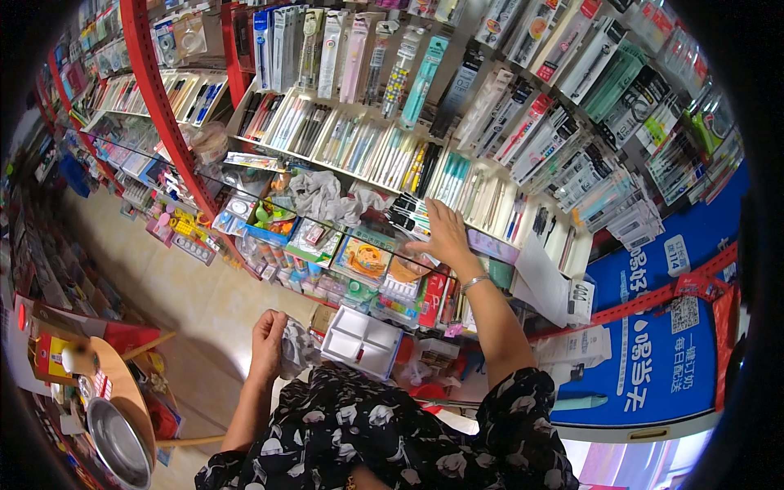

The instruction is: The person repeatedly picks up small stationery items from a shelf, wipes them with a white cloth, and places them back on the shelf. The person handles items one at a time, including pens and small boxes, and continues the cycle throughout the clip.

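Observation:
My left hand (267, 344) is closed around a crumpled grey cloth (297, 350), above the floor beside a white divided tray (360, 338). Over the shelf edge, my right hand (446, 236) reaches out with thumb and fingers spread. Its fingers touch the right side of a bundle of black-and-white stationery packets (407, 214), and part of that bundle is hidden under them. Behind it runs a white pen rack (367, 177) filled with pens in compartments. A second crumpled grey cloth (324, 193) lies on the glass shelf left of the packets.
Packaged pens (422, 82) hang above the rack. A red perforated post (162, 110) rises at the left. Beneath the glass sit boxed goods and a picture book (362, 257). A metal bowl (119, 441) rests on a round wooden stool (125, 392) behind at left.

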Demonstrator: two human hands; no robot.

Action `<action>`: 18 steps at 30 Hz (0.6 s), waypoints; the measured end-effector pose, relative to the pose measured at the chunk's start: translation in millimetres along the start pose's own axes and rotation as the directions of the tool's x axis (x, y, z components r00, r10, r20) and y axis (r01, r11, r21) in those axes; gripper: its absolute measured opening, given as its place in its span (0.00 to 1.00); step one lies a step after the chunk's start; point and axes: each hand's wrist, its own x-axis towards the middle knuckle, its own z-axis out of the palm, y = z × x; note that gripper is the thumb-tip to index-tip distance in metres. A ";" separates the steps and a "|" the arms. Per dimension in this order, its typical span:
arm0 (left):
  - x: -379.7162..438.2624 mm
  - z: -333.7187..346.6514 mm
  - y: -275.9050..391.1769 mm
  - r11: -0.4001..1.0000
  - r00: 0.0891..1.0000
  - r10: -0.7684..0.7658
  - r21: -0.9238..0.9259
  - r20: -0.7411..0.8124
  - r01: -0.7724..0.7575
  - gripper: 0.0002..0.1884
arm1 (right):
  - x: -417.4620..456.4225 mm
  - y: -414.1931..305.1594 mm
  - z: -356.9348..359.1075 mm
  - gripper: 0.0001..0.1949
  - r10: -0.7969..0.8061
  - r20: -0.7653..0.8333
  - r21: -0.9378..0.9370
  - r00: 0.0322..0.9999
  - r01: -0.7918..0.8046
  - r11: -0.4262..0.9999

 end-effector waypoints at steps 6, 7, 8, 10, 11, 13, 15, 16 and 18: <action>-2.1 13.6 8.5 0.995 0.992 -0.027 0.101 0.125 0.014 0.08 | -23.1 4.8 -28.8 0.41 0.046 -0.128 0.170 0.991 -0.024 0.985; -3.5 19.0 13.4 0.990 0.988 -0.023 0.143 0.155 0.001 0.06 | -27.8 0.7 -37.3 0.38 0.055 -0.177 0.250 0.983 -0.009 0.968; -3.7 22.9 15.2 0.993 0.981 -0.073 0.105 0.180 0.055 0.04 | -36.0 -8.2 -45.8 0.31 0.109 -0.169 0.390 0.980 -0.035 0.920; 0.5 31.1 14.4 0.995 0.968 -0.049 0.099 0.246 0.025 0.03 | -60.5 -32.0 -47.1 0.30 0.125 0.118 0.784 0.985 -0.169 0.598; 3.4 38.0 14.8 0.995 0.960 -0.040 0.098 0.278 0.013 0.02 | -74.7 -45.7 -41.7 0.30 0.077 0.252 0.892 0.965 -0.262 0.369; 4.5 64.5 25.3 1.000 0.943 0.000 0.025 0.334 -0.008 0.04 | -109.8 -83.5 -22.7 0.30 -0.136 0.126 0.923 0.983 -0.066 0.379; 10.8 82.2 25.2 0.998 0.924 0.051 -0.052 0.380 -0.034 0.05 | -139.3 -111.2 5.1 0.32 -0.160 0.289 0.955 0.944 -0.273 0.113; 8.7 96.3 29.3 0.994 0.929 0.059 -0.106 0.366 -0.022 0.05 | -151.2 -118.0 20.0 0.30 -0.155 0.322 0.946 0.934 -0.322 0.029; 9.8 103.8 31.8 0.985 0.926 0.069 -0.171 0.372 -0.005 0.05 | -161.0 -128.1 17.5 0.21 -0.109 0.511 0.811 0.852 -0.521 -0.266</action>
